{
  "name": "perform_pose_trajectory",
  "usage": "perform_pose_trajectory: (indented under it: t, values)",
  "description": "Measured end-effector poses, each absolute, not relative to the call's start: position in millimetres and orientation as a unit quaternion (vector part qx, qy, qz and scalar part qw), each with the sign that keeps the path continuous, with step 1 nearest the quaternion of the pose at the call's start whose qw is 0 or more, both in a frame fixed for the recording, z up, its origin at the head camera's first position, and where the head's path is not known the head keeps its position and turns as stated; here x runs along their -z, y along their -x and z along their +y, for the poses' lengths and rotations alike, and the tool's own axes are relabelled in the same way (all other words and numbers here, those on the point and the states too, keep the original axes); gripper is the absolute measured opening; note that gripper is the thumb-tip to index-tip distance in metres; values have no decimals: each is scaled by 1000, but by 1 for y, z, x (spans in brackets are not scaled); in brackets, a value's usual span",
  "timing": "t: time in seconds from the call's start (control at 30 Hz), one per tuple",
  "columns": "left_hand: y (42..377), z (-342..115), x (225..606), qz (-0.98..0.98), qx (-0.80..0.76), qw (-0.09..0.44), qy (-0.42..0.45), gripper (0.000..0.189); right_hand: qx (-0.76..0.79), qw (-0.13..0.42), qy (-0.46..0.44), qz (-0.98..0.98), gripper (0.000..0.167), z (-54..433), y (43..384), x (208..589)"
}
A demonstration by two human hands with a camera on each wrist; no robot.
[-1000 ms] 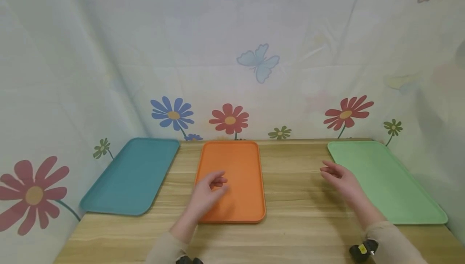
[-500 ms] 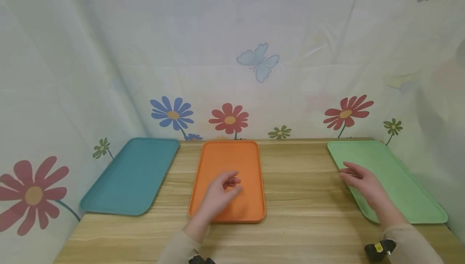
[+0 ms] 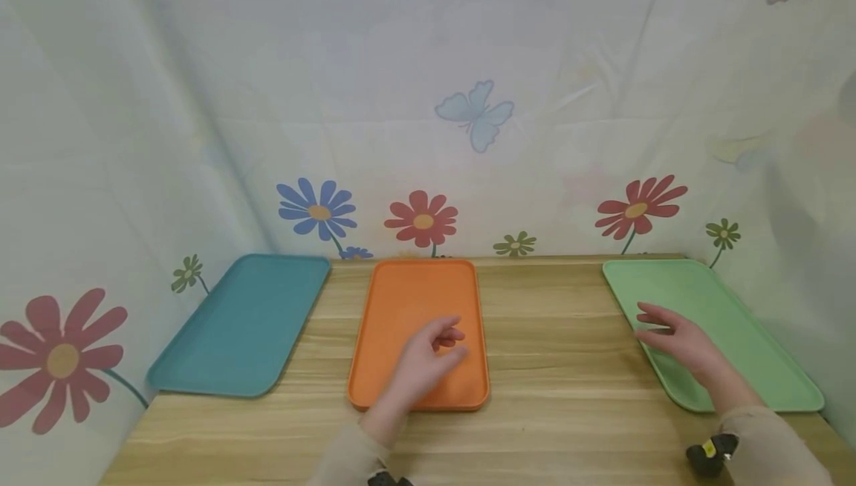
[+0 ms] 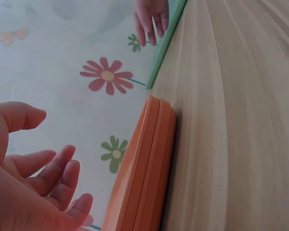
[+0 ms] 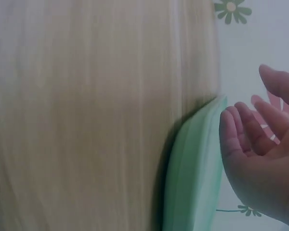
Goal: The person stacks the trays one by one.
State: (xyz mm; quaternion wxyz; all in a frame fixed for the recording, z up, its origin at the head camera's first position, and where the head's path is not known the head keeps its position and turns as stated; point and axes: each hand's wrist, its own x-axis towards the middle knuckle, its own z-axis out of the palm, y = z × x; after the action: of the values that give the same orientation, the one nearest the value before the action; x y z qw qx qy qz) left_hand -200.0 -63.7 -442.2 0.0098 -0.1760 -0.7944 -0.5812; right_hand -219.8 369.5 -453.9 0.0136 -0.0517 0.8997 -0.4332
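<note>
Above the orange tray (image 3: 414,293) hovers my left hand (image 3: 431,356), fingers loosely curled around nothing. The left wrist view shows that hand (image 4: 43,178) apart from the tray's side wall (image 4: 151,168). My right hand (image 3: 682,341) hangs over the left edge of the green tray (image 3: 709,300), its fingers relaxed and pointing inward to the left. In the right wrist view the right hand (image 5: 265,134) has its palm and bent fingers showing, holding nothing, beside the green tray's corner (image 5: 195,168). Nothing lies on either tray.
A teal tray (image 3: 247,322) lies at the left of the wooden table (image 3: 548,367). Behind the table hangs a pale curtain (image 3: 535,47) printed with flowers and butterflies, which also runs along both sides. Dark devices are strapped to both wrists.
Both hands have moved to the right: the left across the orange tray, the right from the bare wood's edge onto the green tray's side. The trays have not moved.
</note>
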Motion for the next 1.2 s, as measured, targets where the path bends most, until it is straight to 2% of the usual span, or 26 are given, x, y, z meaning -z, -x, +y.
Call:
perform_pose_trajectory:
  t: [0.3, 0.7, 1.2]
  values:
    - [198, -47, 439, -793, 581, 0, 180, 49, 360, 3, 95, 928, 58, 379, 221, 453]
    - [195, -29, 440, -793, 578, 6, 193, 47, 251, -64, 183, 948, 51, 392, 221, 471]
    - [193, 5, 447, -796, 569, -9, 207, 44, 222, -109, 224, 943, 43, 391, 220, 480]
